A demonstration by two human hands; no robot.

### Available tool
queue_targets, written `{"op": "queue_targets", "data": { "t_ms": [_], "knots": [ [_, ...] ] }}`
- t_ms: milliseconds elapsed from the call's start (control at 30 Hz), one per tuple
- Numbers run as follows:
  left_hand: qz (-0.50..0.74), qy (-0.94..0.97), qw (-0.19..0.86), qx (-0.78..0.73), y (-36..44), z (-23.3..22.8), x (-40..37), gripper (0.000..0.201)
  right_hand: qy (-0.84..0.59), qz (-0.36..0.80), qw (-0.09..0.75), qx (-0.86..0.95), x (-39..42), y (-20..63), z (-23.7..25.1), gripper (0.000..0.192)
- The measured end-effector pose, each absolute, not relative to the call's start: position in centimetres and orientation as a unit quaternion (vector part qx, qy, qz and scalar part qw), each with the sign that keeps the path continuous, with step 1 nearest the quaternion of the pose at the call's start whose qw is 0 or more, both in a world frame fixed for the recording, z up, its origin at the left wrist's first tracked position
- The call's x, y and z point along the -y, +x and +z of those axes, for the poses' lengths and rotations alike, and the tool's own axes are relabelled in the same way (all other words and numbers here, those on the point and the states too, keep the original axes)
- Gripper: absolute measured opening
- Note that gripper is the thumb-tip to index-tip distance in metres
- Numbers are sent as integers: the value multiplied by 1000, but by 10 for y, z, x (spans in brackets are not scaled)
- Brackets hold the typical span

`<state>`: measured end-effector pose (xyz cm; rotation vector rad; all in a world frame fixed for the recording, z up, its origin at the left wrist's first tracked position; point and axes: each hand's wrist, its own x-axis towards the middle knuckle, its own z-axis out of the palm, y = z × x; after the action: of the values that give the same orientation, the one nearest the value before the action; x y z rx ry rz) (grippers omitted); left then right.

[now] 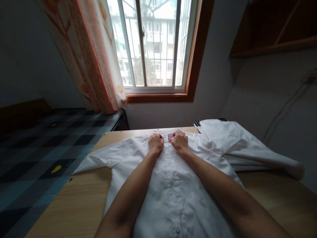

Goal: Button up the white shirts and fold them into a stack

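Observation:
A white button-up shirt [170, 191] lies spread on a light wooden table, its row of buttons facing up and its collar at the far edge. My left hand [156, 142] is closed on the left side of the shirt's collar. On the other side of the collar, my right hand [179, 140] pinches the cloth between thumb and fingers. A small gap separates the two hands. One sleeve [99, 158] stretches out to the left over the table's edge. The right sleeve runs toward a heap of white cloth.
White folded cloth [237, 138] with a black striped piece [197, 122] under it lies at the table's right. The wooden table [81, 191] borders a bed with a checked cover [37, 158]. A window [156, 49], a curtain [91, 59] and a wall shelf [274, 46] stand beyond.

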<state>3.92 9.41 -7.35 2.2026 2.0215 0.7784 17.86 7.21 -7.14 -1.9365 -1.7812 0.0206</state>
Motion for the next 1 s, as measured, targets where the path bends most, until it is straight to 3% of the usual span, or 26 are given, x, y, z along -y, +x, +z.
{"op": "queue_targets", "data": {
  "t_ms": [267, 567, 733, 900, 1000],
  "knots": [
    [219, 701, 70, -675, 39, -71, -103, 22, -729, -16, 201, 654, -82, 143, -75, 42],
    [200, 631, 158, -732, 55, -60, -111, 15, -719, 7, 152, 679, -90, 139, -58, 33],
    [233, 614, 136, -742, 57, -59, -102, 19, -723, 24, 149, 674, -95, 141, -54, 31],
    [328, 610, 25, -721, 62, -63, -98, 22, -723, 8, 182, 667, -89, 149, -63, 30],
    [320, 621, 42, -714, 62, -69, -100, 19, -716, -13, 193, 671, -85, 149, -67, 32]
  ]
}}
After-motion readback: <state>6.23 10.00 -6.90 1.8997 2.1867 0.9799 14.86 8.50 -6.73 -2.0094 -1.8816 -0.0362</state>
